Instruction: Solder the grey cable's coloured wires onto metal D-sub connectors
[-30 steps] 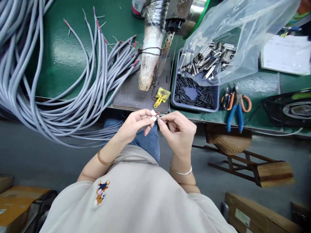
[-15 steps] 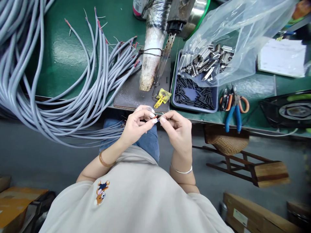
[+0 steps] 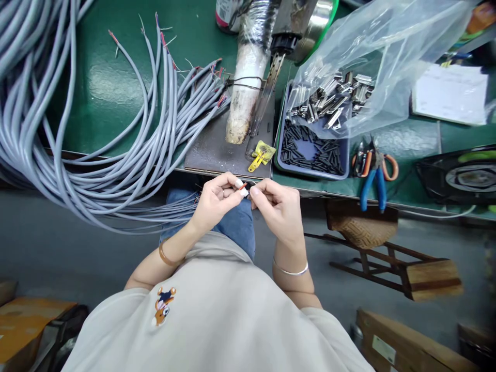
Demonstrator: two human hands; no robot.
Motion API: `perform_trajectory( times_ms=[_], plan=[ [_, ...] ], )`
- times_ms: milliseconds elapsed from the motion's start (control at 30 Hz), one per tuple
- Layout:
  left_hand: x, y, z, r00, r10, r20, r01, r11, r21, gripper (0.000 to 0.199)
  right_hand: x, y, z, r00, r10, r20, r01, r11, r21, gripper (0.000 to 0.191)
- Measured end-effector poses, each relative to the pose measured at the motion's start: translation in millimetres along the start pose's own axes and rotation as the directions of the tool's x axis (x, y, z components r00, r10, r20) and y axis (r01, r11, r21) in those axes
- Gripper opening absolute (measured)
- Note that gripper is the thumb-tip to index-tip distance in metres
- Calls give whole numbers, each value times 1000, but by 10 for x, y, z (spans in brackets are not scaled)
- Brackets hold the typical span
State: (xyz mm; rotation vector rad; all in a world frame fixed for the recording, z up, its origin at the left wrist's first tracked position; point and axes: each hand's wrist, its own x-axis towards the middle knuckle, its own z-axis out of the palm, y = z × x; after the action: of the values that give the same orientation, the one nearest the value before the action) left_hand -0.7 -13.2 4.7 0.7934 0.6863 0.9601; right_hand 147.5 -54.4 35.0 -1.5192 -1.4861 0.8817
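My left hand (image 3: 217, 200) pinches a small cable end with a red wire (image 3: 243, 186) showing at its fingertips. Close beside it, my right hand (image 3: 277, 204) is closed, thumb against forefinger; what it grips is too small to make out. Both hands are just off the table's front edge, above my lap. Behind them a yellow clip (image 3: 260, 156) lies on a dark board (image 3: 209, 150). A thick bundle of grey cables (image 3: 155, 155) with stripped, coloured ends spreads over the table at the left.
A hot-air tool wrapped in white (image 3: 244, 93) points down at the board. Right of it are a blue tray (image 3: 314, 173) of black tubes, a plastic bag (image 3: 391, 67) over metal shells, and pliers (image 3: 374, 178). A wooden stool (image 3: 430, 276) stands below.
The fingertips of my two hands have shifted slightly, and the red wire shows more clearly at the left fingertips. The view has moved a little, so the table items appear further right.
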Motion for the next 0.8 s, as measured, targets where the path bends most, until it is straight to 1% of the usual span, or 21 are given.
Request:
perform_trajectory(
  times_ms=[67, 100, 133, 200, 267, 300, 333, 367, 400, 433, 467, 500, 533, 567, 600, 633, 667, 700, 733, 767, 800],
  plan=[
    [-6, -2, -16, 1000, -28, -9, 28, 999, -31, 36, -3, 10, -19, 998, -23, -65, 24, 999, 23, 34],
    [-7, 4, -32, 999, -42, -15, 41, 998, -55, 35, -1, 13, -40, 989, -41, -143, 48, 998, 47, 33],
    [-6, 16, -52, 999, -51, -18, 50, 995, -81, 34, 3, 14, -67, 967, -65, -246, 86, 994, 73, 32],
    [0, 49, -106, 998, -62, 11, 63, 990, -123, 31, 8, 2, -136, 878, -154, -452, 230, 966, 116, 31],
    [8, 84, -167, 994, -49, 98, 62, 990, -130, 29, -8, -36, -219, 783, -247, -571, 378, 918, 121, 25],
    [12, 100, -196, 989, -33, 146, 51, 991, -122, 29, -28, -63, -268, 759, -278, -588, 414, 904, 107, 20],
    [14, 114, -223, 982, -13, 189, 35, 993, -112, 30, -56, -93, -324, 761, -297, -576, 415, 906, 81, 13],
    [14, 126, -246, 975, 6, 220, 17, 995, -103, 31, -88, -121, -387, 796, -297, -527, 375, 926, 45, 11],
    [12, 136, -265, 970, 19, 243, 6, 995, -101, 32, -120, -145, -458, 857, -283, -432, 310, 951, -8, 15],
    [7, 144, -280, 964, 20, 265, 8, 995, -104, 33, -146, -161, -537, 926, -249, -284, 237, 968, -77, 19],
    [1, 150, -291, 958, 11, 287, 23, 993, -115, 34, -161, -167, -621, 976, -182, -119, 162, 973, -162, 21],
    [-6, 155, -297, 949, -8, 314, 52, 990, -130, 36, -158, -161, -708, 994, -100, 38, 107, 958, -266, 20],
    [-14, 156, -297, 940, -34, 341, 88, 986, -144, 37, -133, -142, -792, 991, -39, 128, 84, 925, -370, 16],
    [-20, 155, -292, 931, -59, 359, 120, 981, -151, 37, -83, -112, -872, 989, 1, 146, 70, 873, -482, 10],
    [-25, 150, -282, 930, -74, 361, 137, 979, -150, 37, -8, -71, -945, 994, 33, 100, 34, 800, -599, 11],
    [-27, 141, -268, 937, -75, 341, 129, 982, -139, 36, 93, -21, -1009, 998, 58, -10, -48, 701, -712, 16],
    [-26, 131, -253, 954, -58, 296, 96, 988, -118, 36, 217, 37, -1066, 986, 79, -150, -168, 588, -791, 18],
    [-24, 120, -239, 973, -22, 228, 43, 995, -87, 37, 359, 100, -1115, 956, 96, -276, -286, 499, -818, 18],
    [-19, 112, -230, 988, 24, 150, -16, 998, -54, 37, 512, 167, -1157, 922, 99, -375, -379, 436, -816, 16],
    [-14, 109, -230, 995, 70, 71, -69, 997, -23, 36, 672, 237, -1192, 880, 99, -464, -463, 396, -793, 13],
    [-7, 114, -241, 994, 108, -7, -108, 994, -7, 36, 831, 306, -1220, 847, 93, -524, -516, 386, -765, 13]
  ],
)
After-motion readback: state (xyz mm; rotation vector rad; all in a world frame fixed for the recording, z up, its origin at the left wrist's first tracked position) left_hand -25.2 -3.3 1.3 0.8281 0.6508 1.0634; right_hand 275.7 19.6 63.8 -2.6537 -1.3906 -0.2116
